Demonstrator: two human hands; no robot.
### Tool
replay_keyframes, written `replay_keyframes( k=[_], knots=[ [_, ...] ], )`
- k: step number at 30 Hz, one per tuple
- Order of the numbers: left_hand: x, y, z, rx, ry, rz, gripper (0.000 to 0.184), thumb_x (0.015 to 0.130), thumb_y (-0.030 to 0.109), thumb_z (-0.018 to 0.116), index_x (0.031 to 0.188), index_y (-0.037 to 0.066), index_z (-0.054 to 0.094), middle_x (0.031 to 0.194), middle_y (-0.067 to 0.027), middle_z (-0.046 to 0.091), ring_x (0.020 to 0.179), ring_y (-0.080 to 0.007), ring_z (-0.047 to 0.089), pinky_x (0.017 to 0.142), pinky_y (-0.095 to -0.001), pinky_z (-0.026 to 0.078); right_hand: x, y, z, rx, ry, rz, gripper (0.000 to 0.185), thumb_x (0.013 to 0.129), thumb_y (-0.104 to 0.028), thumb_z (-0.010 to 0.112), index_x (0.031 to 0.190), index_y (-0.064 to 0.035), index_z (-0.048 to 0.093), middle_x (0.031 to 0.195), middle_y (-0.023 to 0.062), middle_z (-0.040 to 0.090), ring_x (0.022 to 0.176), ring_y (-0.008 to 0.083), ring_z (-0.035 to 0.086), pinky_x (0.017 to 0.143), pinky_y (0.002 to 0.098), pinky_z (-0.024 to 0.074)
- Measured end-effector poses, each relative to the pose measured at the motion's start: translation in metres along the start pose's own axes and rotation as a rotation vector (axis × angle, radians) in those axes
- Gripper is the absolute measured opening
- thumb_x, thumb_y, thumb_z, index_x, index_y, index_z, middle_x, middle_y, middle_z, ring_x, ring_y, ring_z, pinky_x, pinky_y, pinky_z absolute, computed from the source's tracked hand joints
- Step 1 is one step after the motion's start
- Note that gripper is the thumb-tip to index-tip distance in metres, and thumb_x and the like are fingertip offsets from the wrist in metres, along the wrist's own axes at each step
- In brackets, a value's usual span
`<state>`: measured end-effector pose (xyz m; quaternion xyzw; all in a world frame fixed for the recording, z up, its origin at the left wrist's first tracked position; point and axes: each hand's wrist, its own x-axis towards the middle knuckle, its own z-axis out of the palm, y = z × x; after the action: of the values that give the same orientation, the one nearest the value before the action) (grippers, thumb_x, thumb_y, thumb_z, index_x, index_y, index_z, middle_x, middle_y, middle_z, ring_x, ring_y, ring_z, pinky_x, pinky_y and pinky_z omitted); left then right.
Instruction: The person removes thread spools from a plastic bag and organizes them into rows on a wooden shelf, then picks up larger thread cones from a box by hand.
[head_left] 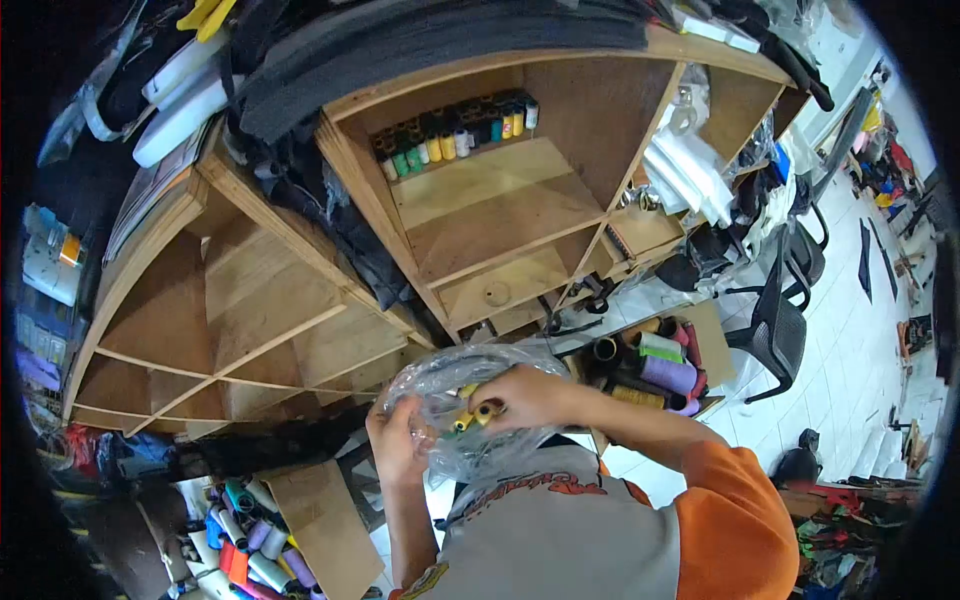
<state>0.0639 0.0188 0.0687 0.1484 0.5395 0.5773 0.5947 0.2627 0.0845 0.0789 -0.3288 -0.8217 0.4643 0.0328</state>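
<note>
A clear plastic bag (515, 455) is held up in front of my body, its mouth spread. My left hand (400, 435) grips the bag's left side, fingers curled into the film. At the bag's opening, my right hand (525, 398) is closed around small thread spools (487, 411), their yellow ends facing up. More yellow and green spool ends show just below the fingers. How many spools are in the hand is hidden. Ahead, a row of small thread spools (440, 148) in yellow, green, white and black stands on a shelf of the wooden cabinet (500, 215).
A cardboard box (712, 345) of large thread cones lies to the right. Another cardboard box (335, 525) with many cones stands at the lower left. A second wooden shelf unit (265, 285) leans on the left. A black chair (780, 325) stands on the tiled floor.
</note>
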Motion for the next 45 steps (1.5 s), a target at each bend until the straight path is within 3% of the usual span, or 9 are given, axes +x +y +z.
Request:
replay_keyframes(
  k=[4, 6, 10, 16, 17, 22, 28, 31, 45],
  knots=[
    [0.016, -0.003, 0.002, -0.004, 0.040, -0.001, 0.031, 0.079, 0.002, 0.054, 0.110, -0.001, 0.056, 0.058, 0.0021, 0.047, 0.037, -0.0049, 0.036, 0.031, -0.0219, 0.026, -0.012, 0.016, -0.079, 0.198, 0.348, -0.152, 0.040, 0.073, -0.024, 0.075, 0.108, -0.0086, 0.064, 0.093, 0.0059, 0.068, 0.075, 0.0111, 0.062, 0.067, 0.0254, 0.0478],
    [0.021, -0.005, 0.000, -0.021, 0.046, 0.022, 0.031, 0.079, 0.002, 0.054, 0.110, -0.001, 0.057, 0.057, 0.0020, 0.046, 0.036, -0.0051, 0.036, 0.031, -0.0222, 0.026, -0.002, 0.017, -0.127, 0.139, 0.521, 0.027, 0.038, 0.074, -0.021, 0.075, 0.107, -0.0052, 0.064, 0.097, 0.0049, 0.066, 0.078, 0.0090, 0.060, 0.067, 0.0245, 0.0478],
    [0.025, -0.001, 0.002, -0.018, 0.031, 0.068, 0.032, 0.080, 0.002, 0.053, 0.112, -0.002, 0.056, 0.056, 0.0014, 0.046, 0.036, -0.0054, 0.035, 0.031, -0.0224, 0.026, 0.069, 0.077, -0.189, -0.025, 1.061, 0.067, 0.047, 0.071, -0.026, 0.077, 0.106, 0.0000, 0.060, 0.092, 0.0110, 0.065, 0.079, 0.0171, 0.064, 0.071, 0.0278, 0.0502],
    [0.024, 0.003, -0.004, -0.005, 0.193, 0.038, 0.031, 0.081, 0.002, 0.053, 0.111, -0.002, 0.057, 0.056, -0.0009, 0.045, 0.034, -0.0065, 0.032, 0.030, -0.0234, 0.023, 0.163, 0.168, -0.240, -0.034, 1.338, 0.123, 0.034, 0.073, -0.016, 0.074, 0.098, -0.0013, 0.057, 0.094, 0.0117, 0.063, 0.082, 0.0190, 0.064, 0.069, 0.0309, 0.0511],
    [0.026, 0.000, -0.009, 0.002, 0.227, 0.030, 0.032, 0.080, 0.001, 0.053, 0.111, -0.002, 0.056, 0.058, -0.0022, 0.047, 0.034, -0.0064, 0.032, 0.030, -0.0233, 0.024, 0.158, 0.170, -0.246, -0.231, 1.330, 0.259, 0.030, 0.077, -0.012, 0.068, 0.102, -0.0009, 0.057, 0.096, 0.0179, 0.063, 0.084, 0.0288, 0.064, 0.073, 0.0357, 0.0511],
    [0.030, -0.006, -0.021, -0.010, 0.292, 0.033, 0.033, 0.076, 0.000, 0.053, 0.109, -0.002, 0.056, 0.059, -0.0022, 0.049, 0.034, -0.0058, 0.032, 0.029, -0.0236, 0.025, 0.164, 0.170, -0.267, -0.206, 1.153, 0.677, 0.028, 0.083, -0.011, 0.057, 0.110, -0.0016, 0.056, 0.102, 0.0250, 0.060, 0.096, 0.0363, 0.059, 0.078, 0.0435, 0.0491],
    [0.031, -0.005, -0.018, -0.008, 0.246, 0.013, 0.034, 0.077, 0.000, 0.052, 0.111, -0.002, 0.055, 0.057, -0.0012, 0.047, 0.034, -0.0054, 0.032, 0.029, -0.0233, 0.024, 0.181, 0.205, -0.273, -0.477, 1.234, 0.545, 0.021, 0.081, -0.018, 0.064, 0.086, 0.0025, 0.066, 0.091, 0.0257, 0.063, 0.088, 0.0405, 0.061, 0.073, 0.0469, 0.0506],
    [0.033, -0.004, -0.017, -0.001, 0.259, 0.012, 0.035, 0.078, 0.000, 0.051, 0.112, -0.002, 0.055, 0.056, -0.0004, 0.046, 0.034, -0.0052, 0.031, 0.030, -0.0228, 0.023, 0.172, 0.183, -0.269, -0.541, 1.113, 0.539, 0.018, 0.084, -0.001, 0.046, 0.092, 0.0062, 0.061, 0.090, 0.0289, 0.061, 0.087, 0.0407, 0.062, 0.073, 0.0461, 0.0524],
    [0.030, -0.006, -0.027, -0.038, 0.254, 0.017, 0.036, 0.077, -0.001, 0.052, 0.112, -0.001, 0.055, 0.059, 0.0006, 0.046, 0.035, -0.0049, 0.031, 0.031, -0.0232, 0.023, 0.171, 0.177, -0.268, -0.615, 1.137, 0.599, 0.020, 0.086, -0.010, 0.048, 0.097, 0.0033, 0.059, 0.095, 0.0262, 0.061, 0.087, 0.0382, 0.063, 0.072, 0.0452, 0.0534]
  ],
)
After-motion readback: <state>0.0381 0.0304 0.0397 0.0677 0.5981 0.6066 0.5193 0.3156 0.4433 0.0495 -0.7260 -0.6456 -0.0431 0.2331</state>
